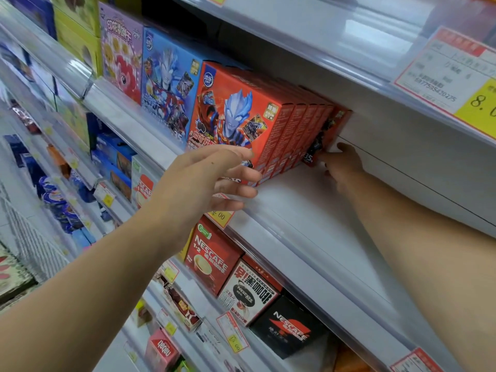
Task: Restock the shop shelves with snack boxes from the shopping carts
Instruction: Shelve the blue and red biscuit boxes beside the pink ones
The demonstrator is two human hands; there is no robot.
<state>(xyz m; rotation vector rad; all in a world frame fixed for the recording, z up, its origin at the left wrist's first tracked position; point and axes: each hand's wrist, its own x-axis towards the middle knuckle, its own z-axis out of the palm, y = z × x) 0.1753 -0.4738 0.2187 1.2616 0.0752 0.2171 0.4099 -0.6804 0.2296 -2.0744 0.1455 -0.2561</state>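
Red cardboard snack boxes (271, 127) stand upright in a row on the white metal shelf (308, 208), beside a blue cardboard box (166, 76). The left hand (204, 178) touches the front box with spread fingers (243, 173). The right hand (342, 162) reaches the rearmost box; whether it pinches it is unclear.

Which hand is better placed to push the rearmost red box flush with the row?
Right. The right hand is deep in the shelf, holding the rearmost red box at its lower corner. The left hand rests open by the front red box, away from it.
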